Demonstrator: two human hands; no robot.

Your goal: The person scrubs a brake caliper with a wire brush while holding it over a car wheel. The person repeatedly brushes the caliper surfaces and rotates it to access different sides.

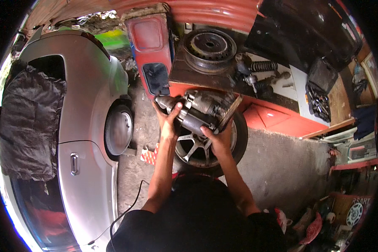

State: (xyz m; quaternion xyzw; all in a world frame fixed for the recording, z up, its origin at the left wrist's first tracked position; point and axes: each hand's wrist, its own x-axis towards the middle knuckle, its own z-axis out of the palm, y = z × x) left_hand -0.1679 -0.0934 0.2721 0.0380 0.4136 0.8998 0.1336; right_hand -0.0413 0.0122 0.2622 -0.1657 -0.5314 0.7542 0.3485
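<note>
Both my hands hold up a greasy metal car part (194,119), which looks like a starter motor, with a dark cylinder and a lighter cast housing side by side. My left hand (169,119) is closed round its left end, thumb on top. My right hand (217,138) grips the lower right end, its thumb pressed on the cylinder; its other fingers are mostly hidden. Beneath the part lies an alloy wheel with a tyre (199,152), partly covered by my hands and forearms.
A silver car (86,122) stands at left. Ahead, a red bench (269,113) bears a steel wheel rim (210,46), a coil spring (263,66) and an open tool case (319,101). A red cabinet (152,50) adjoins it. A black cable (128,208) runs at lower left.
</note>
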